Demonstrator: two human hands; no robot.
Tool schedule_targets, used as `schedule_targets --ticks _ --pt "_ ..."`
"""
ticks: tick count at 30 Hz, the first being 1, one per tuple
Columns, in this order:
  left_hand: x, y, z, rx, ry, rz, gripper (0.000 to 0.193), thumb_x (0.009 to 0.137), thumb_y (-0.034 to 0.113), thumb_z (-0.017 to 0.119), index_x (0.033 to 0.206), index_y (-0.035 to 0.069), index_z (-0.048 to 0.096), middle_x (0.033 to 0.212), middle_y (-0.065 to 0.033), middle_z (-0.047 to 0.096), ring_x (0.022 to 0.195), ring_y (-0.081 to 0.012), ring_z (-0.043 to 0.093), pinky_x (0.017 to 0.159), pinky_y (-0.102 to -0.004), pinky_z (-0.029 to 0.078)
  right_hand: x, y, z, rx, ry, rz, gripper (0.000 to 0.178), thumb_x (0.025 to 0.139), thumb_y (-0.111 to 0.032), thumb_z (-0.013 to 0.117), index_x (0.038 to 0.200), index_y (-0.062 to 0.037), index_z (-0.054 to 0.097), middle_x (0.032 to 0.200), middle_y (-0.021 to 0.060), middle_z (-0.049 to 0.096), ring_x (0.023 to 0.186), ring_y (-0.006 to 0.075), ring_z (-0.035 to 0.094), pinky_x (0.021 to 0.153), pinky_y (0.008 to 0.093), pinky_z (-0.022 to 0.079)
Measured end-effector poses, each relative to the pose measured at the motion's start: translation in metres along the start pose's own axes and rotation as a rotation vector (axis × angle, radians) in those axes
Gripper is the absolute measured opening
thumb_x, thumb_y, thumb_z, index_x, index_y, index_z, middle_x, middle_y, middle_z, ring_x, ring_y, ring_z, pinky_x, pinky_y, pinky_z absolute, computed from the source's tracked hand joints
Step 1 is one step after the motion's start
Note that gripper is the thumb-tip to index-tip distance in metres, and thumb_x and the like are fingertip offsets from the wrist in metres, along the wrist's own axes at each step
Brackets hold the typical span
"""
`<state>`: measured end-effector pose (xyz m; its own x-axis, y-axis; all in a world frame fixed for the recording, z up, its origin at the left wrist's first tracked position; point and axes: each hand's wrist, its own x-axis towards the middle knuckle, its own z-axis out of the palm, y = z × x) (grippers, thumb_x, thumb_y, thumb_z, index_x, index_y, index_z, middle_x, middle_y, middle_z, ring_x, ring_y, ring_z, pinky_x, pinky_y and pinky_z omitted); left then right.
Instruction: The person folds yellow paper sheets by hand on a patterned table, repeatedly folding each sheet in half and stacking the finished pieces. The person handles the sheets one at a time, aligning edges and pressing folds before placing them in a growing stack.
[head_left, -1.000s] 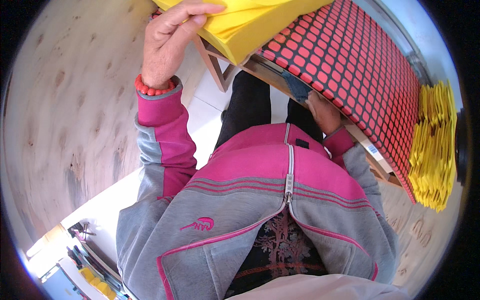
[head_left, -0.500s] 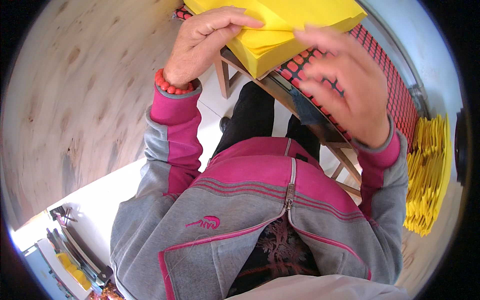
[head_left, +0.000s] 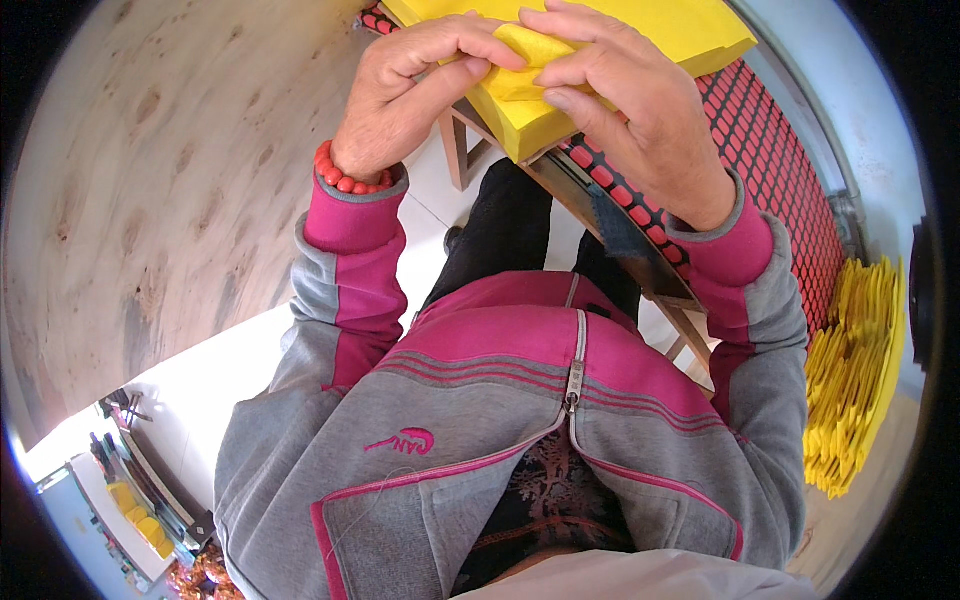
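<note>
A thick stack of yellow paper-like sheets (head_left: 530, 128) lies on a cloth-covered bench in front of me. At its near corner a yellow sheet (head_left: 532, 48) is bent up and folded over. My left hand (head_left: 405, 90), with a red bead bracelet at the wrist, pinches this fold from the left between thumb and fingers. From the right, my right hand (head_left: 640, 105) closes on the same fold, thumb below and fingers above. The fingers partly cover the folded part, so its exact shape is hidden.
A red-and-black patterned cloth (head_left: 765, 150) covers the wooden bench (head_left: 570, 200). On the right stands a row of folded yellow pieces (head_left: 850, 380) packed tightly together. A large wood-grained board (head_left: 170, 200) fills the left side. Farther down left are shelf-like items (head_left: 130, 500).
My right hand has come in to the left and gripped the sheet's corner, which is now folded up. My left hand keeps its pinch near the same spot.
</note>
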<state>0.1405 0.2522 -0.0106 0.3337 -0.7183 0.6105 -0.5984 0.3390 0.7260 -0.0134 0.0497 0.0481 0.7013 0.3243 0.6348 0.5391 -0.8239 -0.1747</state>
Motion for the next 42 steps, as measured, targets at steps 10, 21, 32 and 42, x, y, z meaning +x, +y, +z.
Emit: schedule_targets --ticks 10,21,32,42 --pt "-0.003 -0.003 -0.004 -0.019 -0.018 0.064 0.02 0.093 -0.006 0.058 0.109 -0.002 0.07 0.118 -0.0127 0.07 0.123 -0.0245 0.059 0.109 -0.0383 0.04 -0.002 -0.001 0.008 0.216 0.071 0.107 0.015 0.086 -0.003 0.075 0.095 -0.0002 0.064 0.12 0.0232 0.069 0.103 0.0361 0.069 0.087 0.0361 0.055" --pt "-0.004 -0.011 0.012 -0.208 0.269 -0.09 0.014 0.099 -0.001 0.066 0.112 0.0 0.063 0.108 -0.0063 0.072 0.1 -0.0118 0.067 0.087 -0.0252 0.054 -0.004 0.0 0.01 0.105 0.206 -0.016 0.02 0.082 -0.007 0.08 0.092 -0.0025 0.064 0.126 0.0256 0.066 0.107 0.0369 0.068 0.089 0.038 0.055" --pt "-0.01 -0.015 0.004 -0.145 0.224 -0.046 0.01 0.1 -0.003 0.06 0.108 0.0 0.065 0.111 -0.0067 0.07 0.114 -0.0165 0.064 0.099 -0.0303 0.048 -0.007 0.005 0.015 0.179 0.152 0.045 0.014 0.086 -0.005 0.076 0.092 -0.0006 0.064 0.124 0.0265 0.067 0.105 0.0364 0.069 0.09 0.0371 0.055" --pt "-0.008 -0.011 0.001 0.064 0.085 0.088 0.013 0.095 -0.002 0.067 0.108 -0.001 0.069 0.113 -0.0062 0.07 0.123 -0.0216 0.06 0.11 -0.0365 0.042 -0.01 0.001 0.014 0.199 0.137 0.113 0.017 0.085 -0.006 0.077 0.094 -0.0013 0.063 0.121 0.0266 0.068 0.102 0.0338 0.071 0.086 0.0356 0.056"
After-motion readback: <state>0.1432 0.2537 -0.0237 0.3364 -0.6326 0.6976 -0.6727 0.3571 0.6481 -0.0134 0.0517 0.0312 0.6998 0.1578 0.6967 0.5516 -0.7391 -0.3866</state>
